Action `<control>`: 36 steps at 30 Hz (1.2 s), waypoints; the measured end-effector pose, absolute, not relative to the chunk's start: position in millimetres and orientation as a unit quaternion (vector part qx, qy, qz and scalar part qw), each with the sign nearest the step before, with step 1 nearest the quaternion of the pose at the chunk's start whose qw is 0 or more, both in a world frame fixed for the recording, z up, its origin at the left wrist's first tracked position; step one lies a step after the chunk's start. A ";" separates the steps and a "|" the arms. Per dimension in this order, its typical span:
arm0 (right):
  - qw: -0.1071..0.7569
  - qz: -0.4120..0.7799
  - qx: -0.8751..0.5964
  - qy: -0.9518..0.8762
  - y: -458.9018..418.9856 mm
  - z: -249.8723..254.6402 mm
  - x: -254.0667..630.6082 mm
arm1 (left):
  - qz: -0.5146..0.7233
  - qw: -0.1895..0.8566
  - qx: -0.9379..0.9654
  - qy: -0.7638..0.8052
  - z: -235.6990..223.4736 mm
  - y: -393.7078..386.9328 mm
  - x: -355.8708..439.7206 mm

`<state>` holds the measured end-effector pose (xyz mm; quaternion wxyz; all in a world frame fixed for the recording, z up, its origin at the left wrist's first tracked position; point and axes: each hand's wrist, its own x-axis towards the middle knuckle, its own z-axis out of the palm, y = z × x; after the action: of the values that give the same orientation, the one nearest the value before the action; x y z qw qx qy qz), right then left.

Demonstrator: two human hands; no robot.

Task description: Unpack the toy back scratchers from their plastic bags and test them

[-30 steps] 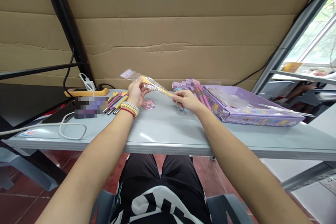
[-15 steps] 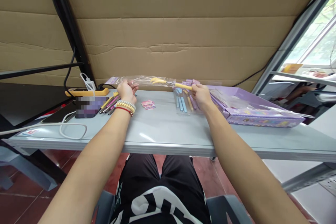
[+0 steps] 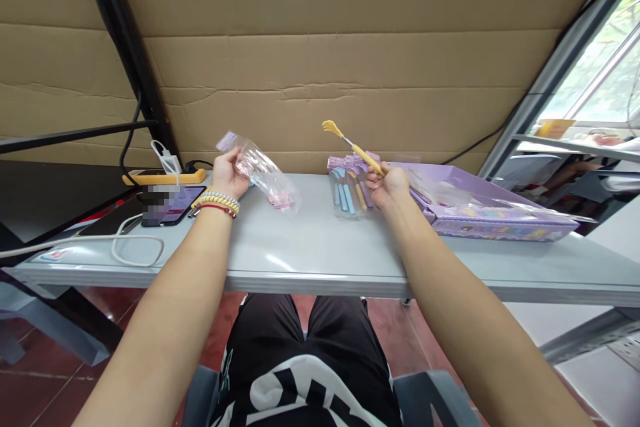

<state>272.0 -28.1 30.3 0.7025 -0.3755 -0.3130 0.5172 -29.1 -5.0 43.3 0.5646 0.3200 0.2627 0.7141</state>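
Observation:
My left hand point(image 3: 231, 175), with beaded bracelets at the wrist, is closed on a clear plastic bag point(image 3: 265, 173) that has a pale purple top. The bag hangs toward the right, over small pink labels point(image 3: 281, 202) on the table. In my right hand point(image 3: 387, 185) is a yellow back scratcher point(image 3: 364, 155), gripped by its handle. Its claw-shaped head points up and left, out of the bag. Just left of my right hand lie several bagged back scratchers point(image 3: 346, 192) in blue, yellow and purple.
An open purple box point(image 3: 505, 223) with clear wrappers stands on the table point(image 3: 310, 247) at the right. A phone point(image 3: 170, 210), a white cable point(image 3: 135, 260) and an orange power strip point(image 3: 170, 177) are at the left. A cardboard wall point(image 3: 350, 60) rises behind.
The yellow back scratcher has come out of the plastic bag. My left hand moved slightly left with the bag, which now droops; my right hand tilted the scratcher's head upward.

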 end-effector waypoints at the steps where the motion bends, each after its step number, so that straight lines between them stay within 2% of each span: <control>1: 0.704 0.523 -0.359 -0.318 -30.5 31.1 269.6 | 0.678 0.589 0.343 0.276 41.5 -5.3 -28.4; 3: 0.700 0.539 -0.313 -0.349 -36.1 32.2 265.3 | 0.603 0.626 0.381 0.316 36.6 -6.1 -23.6; 5: 0.680 0.551 -0.268 -0.403 -41.6 32.4 261.6 | 0.554 0.602 0.434 0.378 30.2 -6.7 -16.0; 11: 0.559 0.556 -0.302 -0.536 -45.7 25.3 253.2 | 0.438 0.394 0.638 0.495 10.3 -2.9 -4.3; 14: 0.502 0.558 -0.327 -0.574 -42.8 20.0 249.3 | 0.422 0.299 0.685 0.513 5.1 0.1 -5.7; 16: 0.482 0.554 -0.336 -0.590 -42.0 17.4 246.8 | 0.427 0.274 0.689 0.517 3.3 1.6 -6.1; 22: 0.472 0.512 -0.368 -0.617 -42.2 13.3 241.7 | 0.566 0.273 0.588 0.510 0.5 8.0 -6.6; 26: 0.451 0.497 -0.383 -0.635 -41.9 12.0 239.5 | 0.592 0.232 0.602 0.484 7.3 5.3 -3.1; 28: 0.437 0.483 -0.382 -0.656 -42.6 11.3 237.1 | 0.551 0.237 0.661 0.450 13.0 -1.9 3.7; 32: 0.417 0.446 -0.388 -0.691 -45.2 6.8 228.4 | 0.375 0.371 0.769 0.362 19.3 -21.5 23.1; 36: 0.397 0.433 -0.377 -0.716 -45.1 -0.1 219.8 | 0.290 0.355 0.840 0.289 18.3 -31.6 34.0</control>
<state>219.8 -45.1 -0.1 0.3972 -0.3774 -0.7155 0.4335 34.0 -31.6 18.3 0.3554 0.8400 0.2894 0.2904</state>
